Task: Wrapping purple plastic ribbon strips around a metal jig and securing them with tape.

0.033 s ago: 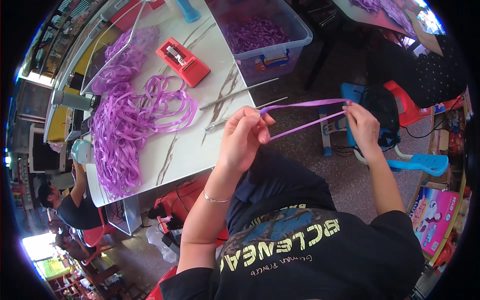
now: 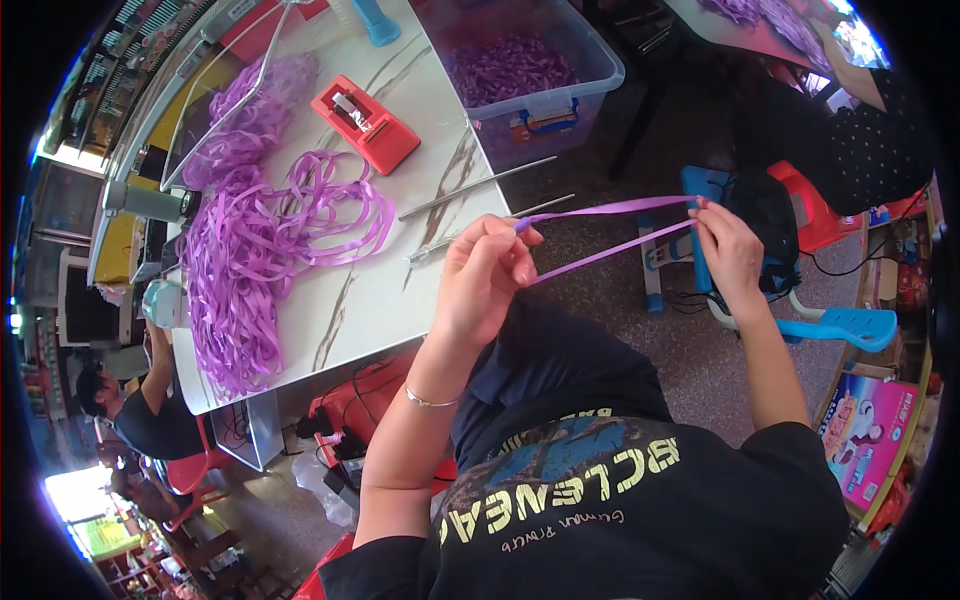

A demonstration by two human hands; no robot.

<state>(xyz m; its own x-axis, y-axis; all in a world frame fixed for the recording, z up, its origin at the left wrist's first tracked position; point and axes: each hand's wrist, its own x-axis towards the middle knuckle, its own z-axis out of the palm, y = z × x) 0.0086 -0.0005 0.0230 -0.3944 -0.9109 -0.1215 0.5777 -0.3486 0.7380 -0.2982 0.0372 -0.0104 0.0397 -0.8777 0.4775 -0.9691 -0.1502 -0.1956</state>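
A purple ribbon loop (image 2: pixel 620 208) is stretched between my hands, over the floor just right of the table edge. My left hand (image 2: pixel 488 265) is closed on its left end, where a darker purple bit shows at the fingertips. My right hand (image 2: pixel 728 250) pinches the right end, so the two strands run apart between them. On the table to the left lies a big tangled heap of purple ribbon (image 2: pixel 235 300), with loose loops spilling toward the middle. Two thin metal rods (image 2: pixel 470 190) stick out past the table edge beside my left hand.
A red tape dispenser (image 2: pixel 365 125) sits on the white marbled table (image 2: pixel 340 290). Beyond the table, a clear plastic bin (image 2: pixel 590 85) holds more purple ribbon. A blue stool (image 2: pixel 705 185) stands past my right hand. Other people sit at far left and upper right.
My left hand has shifted very slightly left. Both hands keep their hold on the ribbon loop.
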